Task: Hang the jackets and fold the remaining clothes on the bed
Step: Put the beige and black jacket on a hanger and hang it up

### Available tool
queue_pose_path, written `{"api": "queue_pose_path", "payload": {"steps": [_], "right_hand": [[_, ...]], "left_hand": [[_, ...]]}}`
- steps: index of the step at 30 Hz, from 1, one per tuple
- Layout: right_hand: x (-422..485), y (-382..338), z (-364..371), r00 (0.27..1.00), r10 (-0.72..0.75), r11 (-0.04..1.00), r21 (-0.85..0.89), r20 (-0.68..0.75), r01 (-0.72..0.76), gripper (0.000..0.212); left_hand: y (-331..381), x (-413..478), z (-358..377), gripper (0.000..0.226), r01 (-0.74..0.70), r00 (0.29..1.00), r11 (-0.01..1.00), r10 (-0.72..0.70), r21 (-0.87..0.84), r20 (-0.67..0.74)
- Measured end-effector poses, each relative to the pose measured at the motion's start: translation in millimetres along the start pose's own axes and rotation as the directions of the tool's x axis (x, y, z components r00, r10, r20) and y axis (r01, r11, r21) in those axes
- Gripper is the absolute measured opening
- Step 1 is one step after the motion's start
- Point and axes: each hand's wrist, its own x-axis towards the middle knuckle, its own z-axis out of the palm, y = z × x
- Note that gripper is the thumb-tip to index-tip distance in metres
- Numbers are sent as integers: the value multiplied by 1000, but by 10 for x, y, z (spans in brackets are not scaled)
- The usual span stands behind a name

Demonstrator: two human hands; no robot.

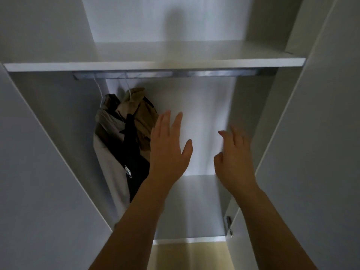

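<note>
Inside the tall, pale grey, flat-panelled wardrobe (48, 172), whose doors stand wide to either side, a white board shelf (155, 64) runs across the top. A dull silver metal rail (175, 73) sits just beneath the shelf's front edge. At the left end of that rail hangs a tight bunch of jackets: a long cream-grey jacket (109, 162) nearest the side wall, a black garment with a small white label (136, 158) in front, and a crumpled tan jacket (145, 114) towards the middle. To the right of them the rail carries nothing.

The left hand (168, 151) is raised with fingers straight and spread, holding nothing. Its edge is just beside the tan jacket and the black garment, but whether it touches the cloth cannot be told. The right hand (233, 164), blurred, is raised well apart from the clothes with fingers loosely bent, and it too holds nothing. Two thin white hangers (99, 90) hook over the rail above the bunch. A small metal hinge (229, 224) shows low on the right door.

With both hands free and these garments on the rail, the hanging part looks done or nearly so. The bed and the clothes to fold are out of view, so that part probably remains, though how much of it cannot be judged.
</note>
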Motion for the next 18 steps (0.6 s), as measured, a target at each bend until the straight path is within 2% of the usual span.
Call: {"api": "queue_pose_path", "payload": {"steps": [2,6,10,13,18], "right_hand": [[-339,227,-369,999,-41,997,-70,-35,38,61],[-975,658,-982,999,-29,982,-186,18,32,68],[-1539,863,-1340,997,-3,980,-196,82,20,68],[-1939,898,-1552,987,-33,975,-212,154,66,68],[-2579,1012,-2051,996,-24,979,-199,89,41,67]], "left_hand": [[372,-337,12,67,21,1000,1000,-21,13,-17],[1111,-1017,83,67,9,997,998,-13,57,78],[1620,-1562,89,66,-10,978,992,-16,124,209],[1817,-1919,-15,65,-49,974,992,21,118,226],[2155,-2348,-259,68,-95,965,988,61,122,255]]}}
